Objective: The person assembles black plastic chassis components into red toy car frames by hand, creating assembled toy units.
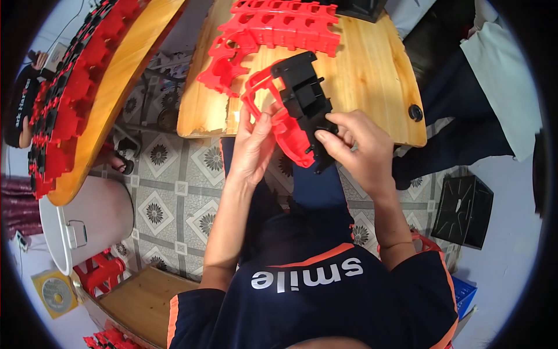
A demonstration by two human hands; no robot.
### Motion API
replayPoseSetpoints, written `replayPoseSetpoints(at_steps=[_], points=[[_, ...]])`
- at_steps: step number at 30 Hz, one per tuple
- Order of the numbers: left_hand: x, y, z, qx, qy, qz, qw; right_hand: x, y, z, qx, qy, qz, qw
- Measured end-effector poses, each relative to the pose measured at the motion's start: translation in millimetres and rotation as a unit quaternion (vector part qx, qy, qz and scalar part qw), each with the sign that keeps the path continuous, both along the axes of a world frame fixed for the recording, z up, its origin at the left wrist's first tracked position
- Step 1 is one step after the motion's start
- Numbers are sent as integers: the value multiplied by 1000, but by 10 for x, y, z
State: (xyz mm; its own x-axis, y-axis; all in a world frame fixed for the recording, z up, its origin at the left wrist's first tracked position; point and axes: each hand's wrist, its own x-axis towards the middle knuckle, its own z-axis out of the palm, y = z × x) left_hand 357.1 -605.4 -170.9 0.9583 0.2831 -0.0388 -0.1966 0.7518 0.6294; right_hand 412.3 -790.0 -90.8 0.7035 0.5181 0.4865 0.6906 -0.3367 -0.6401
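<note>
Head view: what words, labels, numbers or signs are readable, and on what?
Placed, not copied:
Navy, orange-trimmed cloth shirt: large, legible white word, upside down.
Black cloth shirt, far left: white lettering, sideways.
Black boxy plastic part in the right hand: none discernible.
Black rectangular box, right: pale mark, unreadable.

– See much on L?
– Yep, round white plastic bin (103,200), w/ red plastic stool (106,271) nr it.
– And R?
– Got black boxy container (465,210) by plain pale-lilac wall (507,241), nr grey-white flower-patterned floor tiles (189,203).
</note>
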Motion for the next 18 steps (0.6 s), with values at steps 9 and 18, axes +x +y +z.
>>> replayPoseSetpoints(at_steps=[9, 18], points=[[-89, 47, 31, -5, -26, -9, 1000, -32, 212, -204, -11, -88, 27, 996], [-66, -57, 247, 106, -23, -17, 994, 423, 363, -132, 59, -182, 2, 982]])
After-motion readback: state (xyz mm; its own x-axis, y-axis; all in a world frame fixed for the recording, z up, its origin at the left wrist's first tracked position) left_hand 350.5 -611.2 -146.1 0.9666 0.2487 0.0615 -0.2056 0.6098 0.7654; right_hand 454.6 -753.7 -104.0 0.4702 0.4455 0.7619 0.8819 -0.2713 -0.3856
